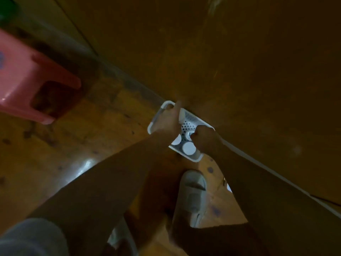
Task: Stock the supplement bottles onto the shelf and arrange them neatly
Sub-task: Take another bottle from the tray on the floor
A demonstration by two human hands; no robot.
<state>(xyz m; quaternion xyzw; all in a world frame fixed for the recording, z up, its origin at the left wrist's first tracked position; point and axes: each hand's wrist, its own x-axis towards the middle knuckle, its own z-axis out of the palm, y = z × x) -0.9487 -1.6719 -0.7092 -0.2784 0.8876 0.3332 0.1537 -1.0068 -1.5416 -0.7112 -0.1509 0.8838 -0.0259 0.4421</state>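
Note:
A white perforated basket (193, 159) stands on the floor against a brown cabinet. White-capped supplement bottles (189, 148) stand upright in it. My left hand (167, 121) reaches into the basket's far end and holds a white bottle (181, 115) against its fingers; motion blur hides the grip's details. My right hand (204, 139) is at the basket's right side, its fingers curled round the cap of another bottle (188, 134). Both forearms cover much of the basket.
A pink plastic stool (27, 80) stands on the wooden floor at the left. The brown cabinet panel (239, 71) fills the upper right, with a pale edge strip along its base. My foot in a light slipper (192, 194) is just below the basket.

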